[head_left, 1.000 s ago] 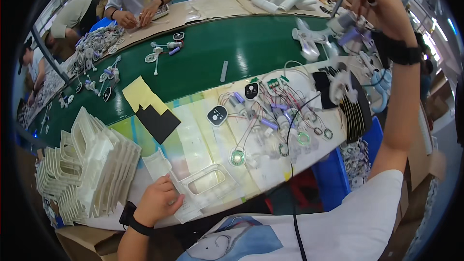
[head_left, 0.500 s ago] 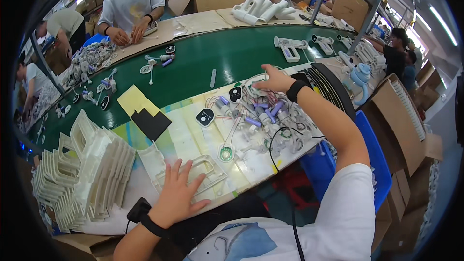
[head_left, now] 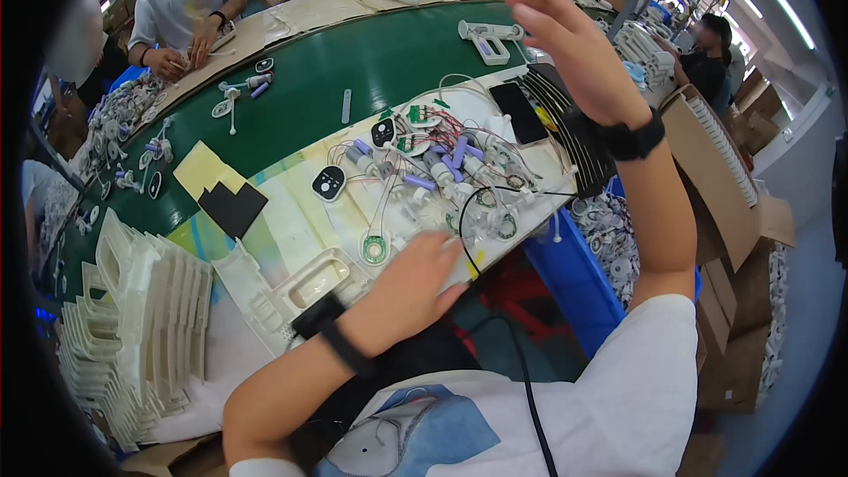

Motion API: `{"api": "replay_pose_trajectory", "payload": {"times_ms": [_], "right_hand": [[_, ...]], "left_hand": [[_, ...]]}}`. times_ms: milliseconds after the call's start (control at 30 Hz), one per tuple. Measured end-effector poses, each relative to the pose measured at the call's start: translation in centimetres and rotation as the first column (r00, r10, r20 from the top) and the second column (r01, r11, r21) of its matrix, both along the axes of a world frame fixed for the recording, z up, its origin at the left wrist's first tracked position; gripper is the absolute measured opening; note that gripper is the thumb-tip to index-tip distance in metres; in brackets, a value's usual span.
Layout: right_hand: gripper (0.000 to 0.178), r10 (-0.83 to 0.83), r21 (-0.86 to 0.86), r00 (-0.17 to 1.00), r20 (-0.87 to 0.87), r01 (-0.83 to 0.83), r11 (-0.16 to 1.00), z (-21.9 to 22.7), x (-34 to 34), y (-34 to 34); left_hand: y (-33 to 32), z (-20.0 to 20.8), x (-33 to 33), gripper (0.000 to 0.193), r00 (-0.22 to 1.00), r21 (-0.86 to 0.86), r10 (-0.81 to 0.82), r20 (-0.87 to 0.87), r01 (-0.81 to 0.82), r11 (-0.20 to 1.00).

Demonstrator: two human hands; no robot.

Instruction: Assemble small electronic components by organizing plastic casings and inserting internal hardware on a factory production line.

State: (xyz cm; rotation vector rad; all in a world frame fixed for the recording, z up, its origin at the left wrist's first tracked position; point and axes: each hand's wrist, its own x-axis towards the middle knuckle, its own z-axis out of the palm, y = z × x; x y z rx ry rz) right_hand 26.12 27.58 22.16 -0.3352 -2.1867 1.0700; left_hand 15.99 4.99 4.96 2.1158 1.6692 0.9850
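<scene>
Hands (head_left: 579, 66), two, one white housing (head_left: 284, 293) lying flat

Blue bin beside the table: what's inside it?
The blue bin holds a heap of small white and grey parts. The right forearm hides some of the contents, and the heap covers the bin's bottom.

A stack of shells (head_left: 150, 318) stands on the left end of the table (head_left: 225, 367), with a single shell (head_left: 290, 283) to its right and wired parts (head_left: 446, 163) spread farther right. Behind the table runs the belt (head_left: 291, 119), a strip (head_left: 346, 106) lying on it. The bin (head_left: 574, 272) sits beside the table's right front edge, holding small parts (head_left: 607, 230).
</scene>
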Motion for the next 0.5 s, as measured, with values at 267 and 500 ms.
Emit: {"api": "replay_pose_trajectory", "payload": {"times_ms": [267, 500], "right_hand": [[0.036, -0.179, -0.261, 0.956, -0.233, 0.116, 0.958, -1.3, 12.1, -0.2], [0.048, -0.320, -0.360, 0.930, -0.179, 0.241, 0.901, -6.4, 23.8, 4.0]], "left_hand": [[12.0, -4.7, 4.8, 0.026, 0.932, 0.149, 0.251, -0.262, -0.218, 0.964], [14.8, -4.5, 6.1, 0.027, 0.843, 0.094, 0.293, 0.451, -0.371, 0.924]]}}
